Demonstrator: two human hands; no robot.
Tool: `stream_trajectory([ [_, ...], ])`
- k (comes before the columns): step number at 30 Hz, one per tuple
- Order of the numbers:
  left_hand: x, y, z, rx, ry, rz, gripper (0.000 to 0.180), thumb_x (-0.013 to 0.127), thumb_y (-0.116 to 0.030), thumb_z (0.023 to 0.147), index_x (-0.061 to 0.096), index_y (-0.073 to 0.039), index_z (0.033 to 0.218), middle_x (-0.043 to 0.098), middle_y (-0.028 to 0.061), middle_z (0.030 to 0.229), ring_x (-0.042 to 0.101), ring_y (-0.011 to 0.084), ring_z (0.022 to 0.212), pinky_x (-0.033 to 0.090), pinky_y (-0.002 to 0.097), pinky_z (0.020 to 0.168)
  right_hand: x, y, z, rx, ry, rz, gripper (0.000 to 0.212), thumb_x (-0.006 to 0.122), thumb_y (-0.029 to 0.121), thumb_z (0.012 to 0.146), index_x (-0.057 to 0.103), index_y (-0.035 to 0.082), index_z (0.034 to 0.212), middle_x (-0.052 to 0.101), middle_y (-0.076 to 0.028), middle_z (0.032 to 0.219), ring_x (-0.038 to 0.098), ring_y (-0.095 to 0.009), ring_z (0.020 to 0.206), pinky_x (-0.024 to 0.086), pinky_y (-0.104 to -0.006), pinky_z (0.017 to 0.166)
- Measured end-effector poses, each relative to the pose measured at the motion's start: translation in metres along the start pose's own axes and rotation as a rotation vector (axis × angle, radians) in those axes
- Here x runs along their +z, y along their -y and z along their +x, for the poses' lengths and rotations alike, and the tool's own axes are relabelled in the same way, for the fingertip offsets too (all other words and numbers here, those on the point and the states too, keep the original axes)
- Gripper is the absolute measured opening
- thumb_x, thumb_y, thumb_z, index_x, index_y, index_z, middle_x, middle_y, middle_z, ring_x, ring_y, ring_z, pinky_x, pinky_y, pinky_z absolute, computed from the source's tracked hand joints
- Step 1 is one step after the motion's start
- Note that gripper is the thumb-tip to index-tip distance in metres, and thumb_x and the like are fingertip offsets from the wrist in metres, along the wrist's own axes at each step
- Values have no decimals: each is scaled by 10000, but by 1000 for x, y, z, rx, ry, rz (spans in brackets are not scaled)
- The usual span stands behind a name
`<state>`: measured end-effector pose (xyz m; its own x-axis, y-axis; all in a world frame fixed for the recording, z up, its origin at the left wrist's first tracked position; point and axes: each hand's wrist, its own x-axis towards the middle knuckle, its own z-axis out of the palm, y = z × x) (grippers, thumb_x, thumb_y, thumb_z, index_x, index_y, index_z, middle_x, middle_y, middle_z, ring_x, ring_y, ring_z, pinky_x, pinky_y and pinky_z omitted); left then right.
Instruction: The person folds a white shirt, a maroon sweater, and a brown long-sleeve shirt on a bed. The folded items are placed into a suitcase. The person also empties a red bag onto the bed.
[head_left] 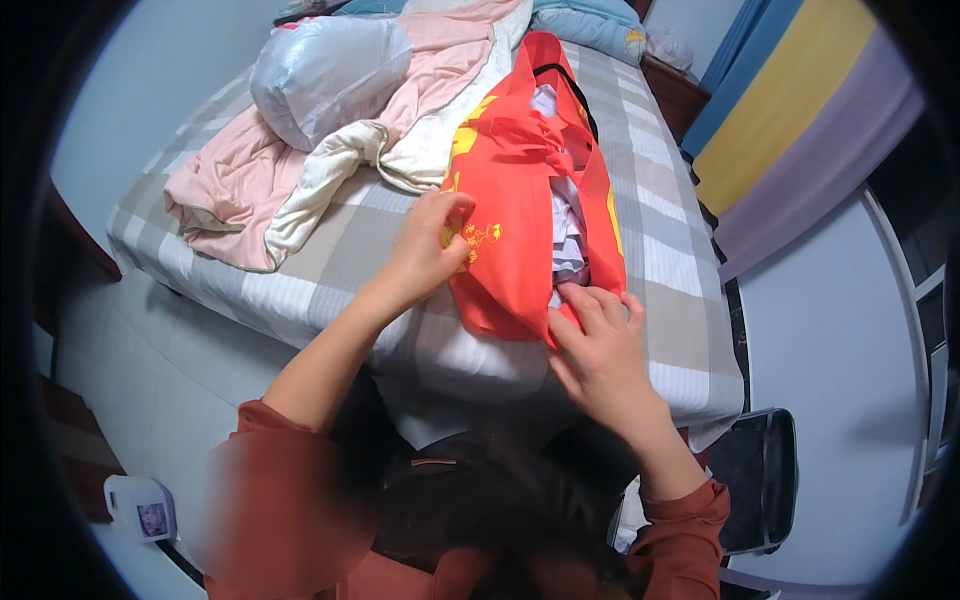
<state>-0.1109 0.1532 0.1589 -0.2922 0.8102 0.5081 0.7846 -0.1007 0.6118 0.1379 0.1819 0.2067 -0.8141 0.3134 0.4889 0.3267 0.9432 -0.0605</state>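
Left hand (425, 250) pinches the red bag's (510, 200) edge; right hand (600, 350), fingers spread, rests at its mouth by the white clothes (565, 225). I'd keep that edge taut, push evenly.

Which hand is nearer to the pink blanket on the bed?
Left. The left hand grips the red bag beside the pink blanket; the right hand is at the bag's far side.

**Bed, bedding and the room's edges**

A checked sheet (660, 230) is covering the bed. A pink quilt (250, 170) is lying crumpled at its far left, touching a cream cloth (330, 170) — a shiny white bag (325, 70) is resting on top. A blue pillow (595, 25) is sitting at the head. Striped curtains (800, 110) are hanging at the right. A black chair (765, 480) is standing near the bed's corner — a white jug (140, 508) is sitting on the floor, lower left.
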Motion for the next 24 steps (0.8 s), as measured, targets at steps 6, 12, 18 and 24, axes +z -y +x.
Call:
stream_trajectory([
  [6,-25,-39,53,347,-190,-134,171,565,-7,792,593,-21,960,589,93,986,582,196,890,449,297,759,-38,-24,33,110,-290,382,156,645,70,731,620,50,883,610,-110,926,566,-246,908,417,-323,797],
  [12,13,-15,123,516,-197,71,185,602,-47,739,615,-45,924,597,123,976,551,295,948,435,394,818,-9,-57,122,-144,-330,59,94,633,95,737,622,52,820,620,-105,860,564,-271,842,425,-375,738],
  [18,-1,-10,131,526,148,261,195,670,-91,692,604,-83,875,571,72,868,482,293,890,413,388,786,32,-92,143,77,-87,-93,143,625,112,724,642,60,857,627,-120,813,552,-292,809,433,-390,739],
  [24,-12,-2,123,456,160,-140,141,666,-89,724,613,-75,854,581,63,850,506,242,873,377,345,824,45,-96,139,73,-153,379,134,611,132,713,609,43,813,608,-83,709,531,-253,751,420,-361,697],
])
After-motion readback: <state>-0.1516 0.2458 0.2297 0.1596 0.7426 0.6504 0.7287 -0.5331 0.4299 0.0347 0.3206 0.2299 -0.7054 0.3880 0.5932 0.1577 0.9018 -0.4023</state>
